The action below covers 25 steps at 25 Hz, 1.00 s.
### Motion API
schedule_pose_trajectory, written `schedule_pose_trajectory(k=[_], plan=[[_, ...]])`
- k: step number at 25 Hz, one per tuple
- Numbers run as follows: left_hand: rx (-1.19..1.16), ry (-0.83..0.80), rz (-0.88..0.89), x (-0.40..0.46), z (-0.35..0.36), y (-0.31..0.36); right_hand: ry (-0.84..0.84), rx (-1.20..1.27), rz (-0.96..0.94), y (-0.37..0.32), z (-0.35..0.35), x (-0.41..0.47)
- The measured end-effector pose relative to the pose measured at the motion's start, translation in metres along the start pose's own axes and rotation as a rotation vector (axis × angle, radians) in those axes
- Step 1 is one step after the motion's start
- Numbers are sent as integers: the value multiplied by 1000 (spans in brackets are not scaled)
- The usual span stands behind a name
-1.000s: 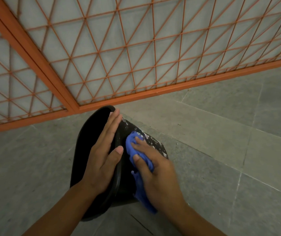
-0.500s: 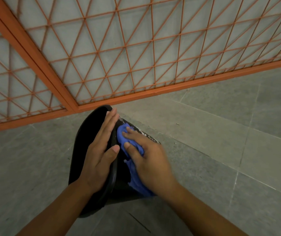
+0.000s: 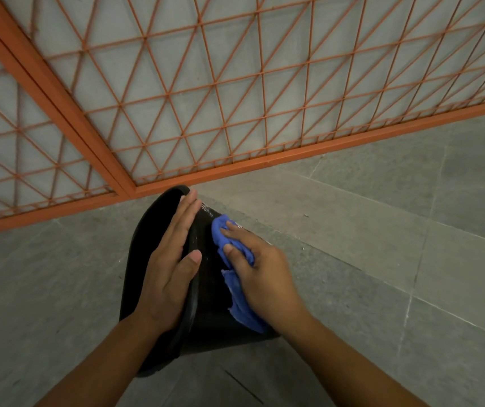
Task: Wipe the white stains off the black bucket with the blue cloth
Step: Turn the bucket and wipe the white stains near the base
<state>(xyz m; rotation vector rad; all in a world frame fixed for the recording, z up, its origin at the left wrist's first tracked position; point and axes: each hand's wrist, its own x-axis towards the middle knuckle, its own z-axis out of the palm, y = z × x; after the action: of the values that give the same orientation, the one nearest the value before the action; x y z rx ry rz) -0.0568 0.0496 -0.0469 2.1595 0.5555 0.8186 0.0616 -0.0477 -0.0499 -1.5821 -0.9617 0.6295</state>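
Black bucket (image 3: 206,292) unlabelled, left hand (image 3: 167,277) flat, fingers straight, right hand (image 3: 264,277) fingers bunching blue cloth (image 3: 236,301)

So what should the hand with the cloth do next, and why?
Probably slide the blue cloth a little further up the black bucket: white specks show just past it, near the left hand's fingertips. The right hand already presses the cloth on the wall.

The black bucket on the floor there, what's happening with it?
A person is cleaning the black plastic bucket, which lies tipped on the grey tiled floor. The left hand lies flat on its rim, steadying it, while the right hand presses a crumpled blue cloth against its side. White specks remain near the far end.
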Motion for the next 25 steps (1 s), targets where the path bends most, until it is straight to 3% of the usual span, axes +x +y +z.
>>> schedule_pose_trajectory(k=[6, 11, 14, 16, 20, 25], plan=[[9, -12, 6, -1, 2, 2, -57, 66, -12, -9, 6, -41], [-16, -21, 19, 0, 5, 7, 45, 13, 77, 1, -5, -37], [-12, -25, 14, 1, 1, 4, -59, 69, 21, -13, 3, -49], [-4, -30, 17, 1, 1, 3, -45, 51, -36, -7, 3, -33], [3, -40, 24, -1, 4, 6, 38, 57, 20, 0, -2, -32], [21, -38, 17, 1, 3, 5, -57, 58, -66, -2, 0, -26]])
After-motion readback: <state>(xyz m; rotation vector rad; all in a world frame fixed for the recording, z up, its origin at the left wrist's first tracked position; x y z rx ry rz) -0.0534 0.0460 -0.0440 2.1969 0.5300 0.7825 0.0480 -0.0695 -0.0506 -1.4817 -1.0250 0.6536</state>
